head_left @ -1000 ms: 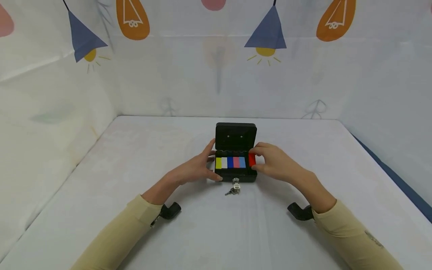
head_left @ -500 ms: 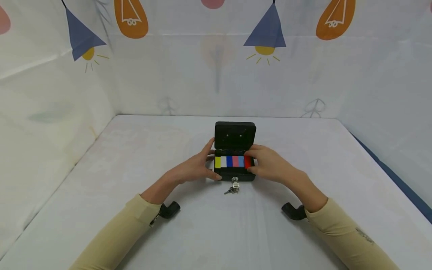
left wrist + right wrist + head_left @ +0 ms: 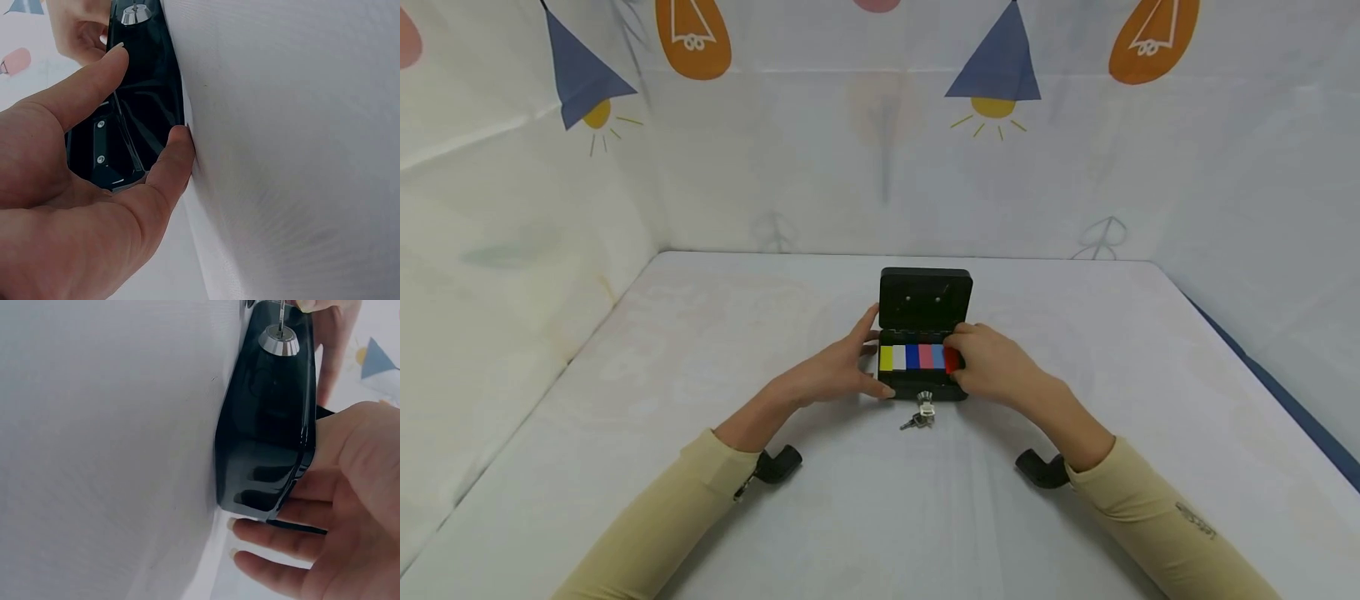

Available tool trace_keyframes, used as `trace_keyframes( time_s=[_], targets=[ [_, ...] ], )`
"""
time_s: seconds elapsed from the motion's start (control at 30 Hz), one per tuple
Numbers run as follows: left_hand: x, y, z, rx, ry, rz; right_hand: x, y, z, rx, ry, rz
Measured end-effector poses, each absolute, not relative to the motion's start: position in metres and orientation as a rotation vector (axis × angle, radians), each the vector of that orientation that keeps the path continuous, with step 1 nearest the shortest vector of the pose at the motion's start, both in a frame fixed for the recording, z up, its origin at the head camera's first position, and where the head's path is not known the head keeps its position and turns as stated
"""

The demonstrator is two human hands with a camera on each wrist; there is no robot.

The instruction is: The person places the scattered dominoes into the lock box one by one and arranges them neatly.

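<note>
A black cash box (image 3: 925, 390) stands on the white table with its lid (image 3: 925, 298) raised. Inside lies a row of coloured blocks: yellow (image 3: 886, 358), white (image 3: 899, 357), dark blue (image 3: 912, 357), pink (image 3: 926, 357) and light blue (image 3: 937, 357). At the row's right end my right hand (image 3: 1000, 364) pinches a red block (image 3: 951, 359) between thumb and fingers; the block is partly hidden. My left hand (image 3: 831, 372) holds the box's left side, thumb at the front corner and fingers toward the back. The right wrist view shows the box's front lock (image 3: 279, 340) but hides the blocks.
Keys (image 3: 917, 419) hang from the lock at the box's front and reach the table. The white table (image 3: 865, 508) extends around the box. A printed white fabric wall (image 3: 820, 167) rises behind it. Black wrist mounts (image 3: 778, 464) sit under both forearms.
My right hand has moved left with the red block, from the box's right edge to beside the light blue block. My left hand has kept its hold on the box.
</note>
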State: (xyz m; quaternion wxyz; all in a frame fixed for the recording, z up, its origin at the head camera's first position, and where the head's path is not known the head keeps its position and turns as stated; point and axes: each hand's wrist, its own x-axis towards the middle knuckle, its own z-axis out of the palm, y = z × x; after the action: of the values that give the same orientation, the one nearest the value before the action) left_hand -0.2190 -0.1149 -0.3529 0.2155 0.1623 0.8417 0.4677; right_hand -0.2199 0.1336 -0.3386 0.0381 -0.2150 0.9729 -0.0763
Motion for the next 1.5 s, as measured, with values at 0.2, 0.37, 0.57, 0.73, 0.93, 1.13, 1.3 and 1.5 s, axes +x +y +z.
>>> trace_keyframes(
  time_s=[0.2, 0.37, 0.57, 0.73, 0.93, 1.13, 1.3, 1.5],
  targets=[
    [-0.2179, -0.1146, -0.3528, 0.438, 2.328, 1.308, -0.2196, 0.1331, -0.3384, -0.648, 2.973, -0.238],
    [-0.2171, -0.1143, -0.353, 0.436, 2.322, 1.313, -0.2182, 0.1333, -0.3385, -0.65, 2.965, -0.263],
    [-0.2168, -0.1138, -0.3533, 0.452, 2.324, 1.317, -0.2178, 0.1344, -0.3394, -0.656, 2.966, -0.261],
    [-0.2176, -0.1131, -0.3533, 0.444, 2.325, 1.309, -0.2181, 0.1362, -0.3407, -0.655, 2.98, -0.257],
    [-0.2173, -0.1121, -0.3525, 0.465, 2.335, 1.299, -0.2179, 0.1373, -0.3413, -0.676, 2.989, -0.271],
    [-0.217, -0.1125, -0.3528, 0.453, 2.342, 1.291, -0.2181, 0.1366, -0.3424, -0.684, 2.983, -0.275],
    [-0.2174, -0.1138, -0.3543, 0.446, 2.345, 1.289, -0.219, 0.1348, -0.3439, -0.681, 2.991, -0.259],
    [-0.2165, -0.1154, -0.3537, 0.442, 2.352, 1.283, -0.2199, 0.1327, -0.3456, -0.703, 3.026, -0.252]
  ],
)
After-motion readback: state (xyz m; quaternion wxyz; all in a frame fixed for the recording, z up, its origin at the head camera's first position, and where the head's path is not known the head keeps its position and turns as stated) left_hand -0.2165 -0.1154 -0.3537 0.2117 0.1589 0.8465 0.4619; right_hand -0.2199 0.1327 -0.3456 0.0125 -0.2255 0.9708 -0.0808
